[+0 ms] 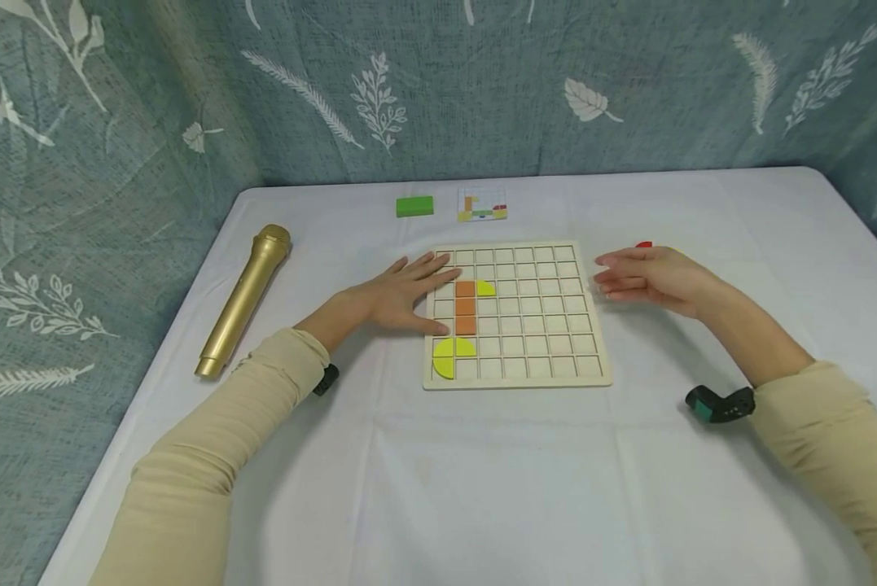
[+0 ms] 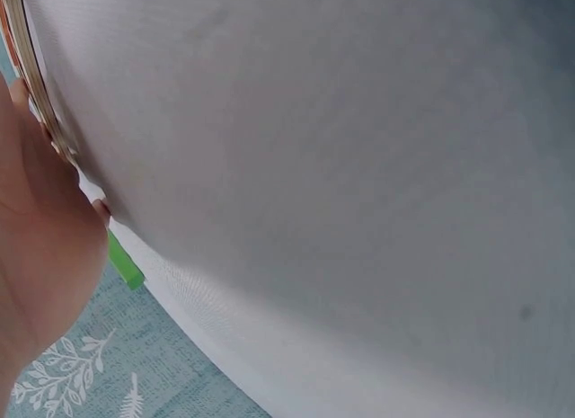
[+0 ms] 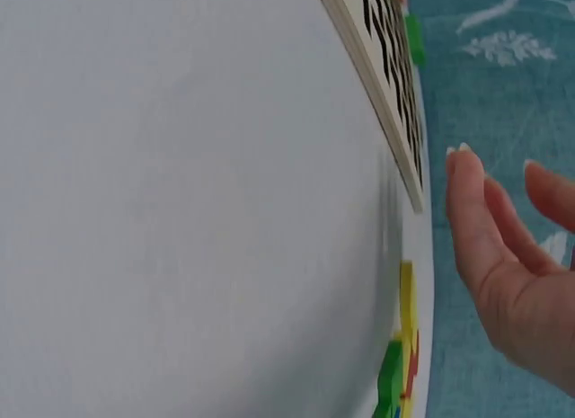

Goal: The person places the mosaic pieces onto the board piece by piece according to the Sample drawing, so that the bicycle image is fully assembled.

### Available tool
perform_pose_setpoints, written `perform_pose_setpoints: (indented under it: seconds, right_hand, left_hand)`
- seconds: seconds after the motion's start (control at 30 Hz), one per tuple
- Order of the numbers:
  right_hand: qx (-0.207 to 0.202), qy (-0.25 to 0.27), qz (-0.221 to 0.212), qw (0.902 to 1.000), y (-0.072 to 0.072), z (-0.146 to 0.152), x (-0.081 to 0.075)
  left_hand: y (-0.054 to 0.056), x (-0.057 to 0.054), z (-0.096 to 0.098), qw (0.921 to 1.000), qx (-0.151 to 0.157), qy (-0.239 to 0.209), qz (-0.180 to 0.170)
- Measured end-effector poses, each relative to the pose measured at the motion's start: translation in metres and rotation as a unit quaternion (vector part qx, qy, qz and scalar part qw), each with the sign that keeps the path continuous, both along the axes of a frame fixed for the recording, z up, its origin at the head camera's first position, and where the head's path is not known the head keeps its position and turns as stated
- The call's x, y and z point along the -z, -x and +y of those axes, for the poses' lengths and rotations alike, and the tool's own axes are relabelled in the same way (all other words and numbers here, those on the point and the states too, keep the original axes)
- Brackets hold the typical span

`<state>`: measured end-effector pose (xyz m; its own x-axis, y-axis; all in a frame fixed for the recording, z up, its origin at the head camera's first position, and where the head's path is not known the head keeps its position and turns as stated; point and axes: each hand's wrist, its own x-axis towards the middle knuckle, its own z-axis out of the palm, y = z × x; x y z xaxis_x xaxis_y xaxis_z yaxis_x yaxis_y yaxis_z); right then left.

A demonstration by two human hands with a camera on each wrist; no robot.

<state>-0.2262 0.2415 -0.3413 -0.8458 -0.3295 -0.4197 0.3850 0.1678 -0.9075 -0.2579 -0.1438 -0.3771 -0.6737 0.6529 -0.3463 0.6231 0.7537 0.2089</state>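
Note:
My left hand (image 1: pixel 401 297) lies spread over the left edge of a wooden grid board (image 1: pixel 533 382), its fingertips on the outer squares. On the board, orange squares (image 1: pixel 466 308) form a short column, with a yellow quarter-circle (image 1: pixel 486 288) beside the top one. Several more yellow quarter-circles (image 1: pixel 445 368) sit at the lower left corner. My right hand (image 1: pixel 654 277) hovers just right of the board, fingers loosely extended and holding nothing. Behind it a red piece (image 1: pixel 644 244) peeks out; the right wrist view shows yellow (image 3: pixel 408 301) and green pieces (image 3: pixel 390 377) on the table there.
Beyond the board lie a green block (image 1: pixel 414 207) and a small pattern card (image 1: pixel 482 204) printed with a coloured grid. A gold microphone (image 1: pixel 243 301) rests at the left of the white-covered table (image 1: pixel 482 488). Leaf-patterned teal cloth (image 1: pixel 482 98) hangs behind.

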Motion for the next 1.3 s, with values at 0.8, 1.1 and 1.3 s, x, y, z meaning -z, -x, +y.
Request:
perform_pose_setpoints:
  seconds: [0.8,1.1,1.3]
  right_hand:
    - [0.059,-0.212,0.027,0.9751,0.008,0.019,0.0]
    - [0.021,-0.271,0.054,0.9609,0.016,0.004,0.002]
    - [-0.033,-0.289,0.094,0.9522,0.018,-0.001,0.002]
  left_hand:
    - [-0.001,-0.003,-0.002,0.9999,0.005,-0.01,-0.004]
    - [-0.001,-0.001,-0.002,0.9999,0.008,-0.014,-0.003]
    - [-0.002,-0.002,-0.001,0.9998,0.01,-0.016,-0.003]
